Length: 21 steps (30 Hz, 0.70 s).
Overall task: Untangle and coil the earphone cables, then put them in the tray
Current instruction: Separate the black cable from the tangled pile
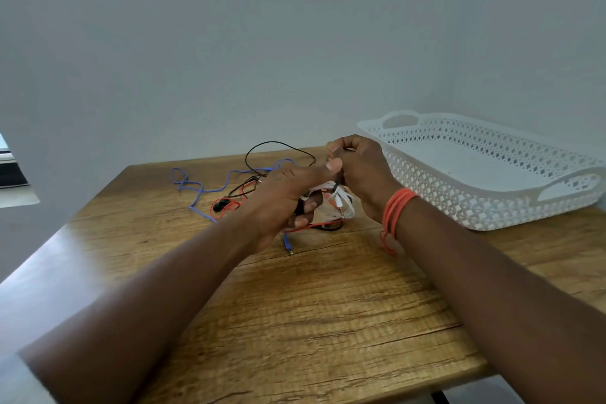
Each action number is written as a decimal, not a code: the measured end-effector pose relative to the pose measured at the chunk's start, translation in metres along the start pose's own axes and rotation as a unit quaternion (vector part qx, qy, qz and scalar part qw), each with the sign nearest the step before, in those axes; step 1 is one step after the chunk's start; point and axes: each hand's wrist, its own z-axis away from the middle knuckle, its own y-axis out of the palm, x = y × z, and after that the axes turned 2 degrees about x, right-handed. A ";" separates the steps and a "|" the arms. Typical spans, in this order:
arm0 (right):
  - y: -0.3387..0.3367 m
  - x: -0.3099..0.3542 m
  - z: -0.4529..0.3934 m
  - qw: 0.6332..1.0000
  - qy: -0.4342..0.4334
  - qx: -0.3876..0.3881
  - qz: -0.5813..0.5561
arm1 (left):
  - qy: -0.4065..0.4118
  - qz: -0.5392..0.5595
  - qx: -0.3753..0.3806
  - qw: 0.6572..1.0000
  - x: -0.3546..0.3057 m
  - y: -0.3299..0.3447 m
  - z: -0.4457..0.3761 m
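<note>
- Left hand (288,197) and right hand (357,170), fingers curled, pinching tangled thin earphone cables (331,197) over wood-grain worktop (328,305).
- Beside right: white perforated plastic tray (492,207).

blue cable (196,188), black cable (278,145), red cable (308,227) and white cable (344,198); a white tray (426,193) (diamond lattice walls); brown wood-grain table (311,305); orange wrist cords (395,207).

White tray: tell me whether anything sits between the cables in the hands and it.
Nothing visible does. The white tray stands right beside the right hand, with only bare table between them. Both hands grip the tangled earphone cables; the left hand is farther from the tray.
</note>
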 end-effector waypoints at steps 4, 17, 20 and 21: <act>0.001 0.002 0.003 0.999 -0.014 0.029 -0.035 | -0.035 0.011 -0.045 0.998 0.004 0.001 -0.002; -0.002 0.007 -0.002 0.997 -0.066 -0.047 0.011 | -0.030 -0.006 -0.089 0.996 0.003 0.000 -0.010; 0.005 0.007 0.000 0.997 -0.056 -0.053 0.004 | -0.031 -0.001 -0.112 0.993 0.001 0.008 -0.011; 0.009 0.006 0.002 0.997 -0.048 -0.054 0.008 | -0.033 0.015 -0.122 0.992 0.001 0.008 -0.008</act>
